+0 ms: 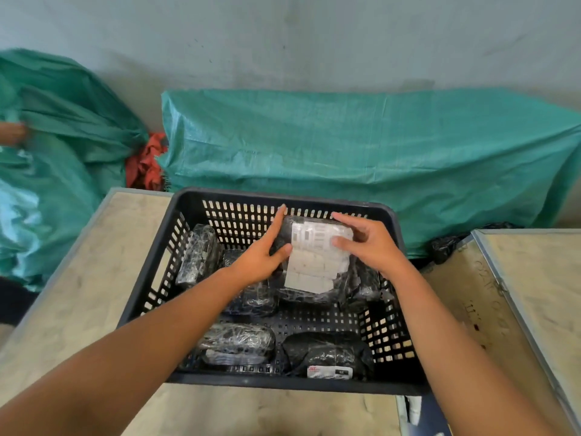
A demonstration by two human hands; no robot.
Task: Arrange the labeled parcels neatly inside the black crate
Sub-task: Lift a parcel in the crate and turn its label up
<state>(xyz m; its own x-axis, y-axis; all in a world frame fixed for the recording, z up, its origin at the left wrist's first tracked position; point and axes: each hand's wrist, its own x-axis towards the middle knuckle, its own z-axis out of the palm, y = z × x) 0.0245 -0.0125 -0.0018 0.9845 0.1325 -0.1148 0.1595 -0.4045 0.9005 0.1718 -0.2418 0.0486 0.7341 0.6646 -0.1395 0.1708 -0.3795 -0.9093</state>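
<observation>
Right, fingers first: the left hand [262,258] lies flat-fingered against the near-left edge of the big labelled parcel [314,259], thumb tucked onto the white label's corner, index stretched along the parcel's side toward the far wall of the crate. It is pressing and steadying rather than closing round anything. The right hand [369,243] comes in from the other side, fingers loosely curled, fingertips touching the label's right edge and the top corner. So both hands are open, bracketing the parcel between them. Whether its weight is carried or already resting on what lies below, I cannot tell.

That two-sided hold looks meant to square the parcel up, label facing upward, so it sits flat and readable.

Moving outward from the fingertips: just under the left palm is a smaller wrapped parcel [251,297], and beyond the left fingers, leaning against the crate's left wall, a tilted wrapped parcel [199,254]. Below the right wrist another bundle [364,283] is half hidden. Nearer the forearms, two more parcels lie side by side, a rounded one [235,343] and a dark one [328,355] showing a small label.

Around it all, the black crate [405,387] sits on a pale table [94,278], with teal sacks [345,143] behind.
</observation>
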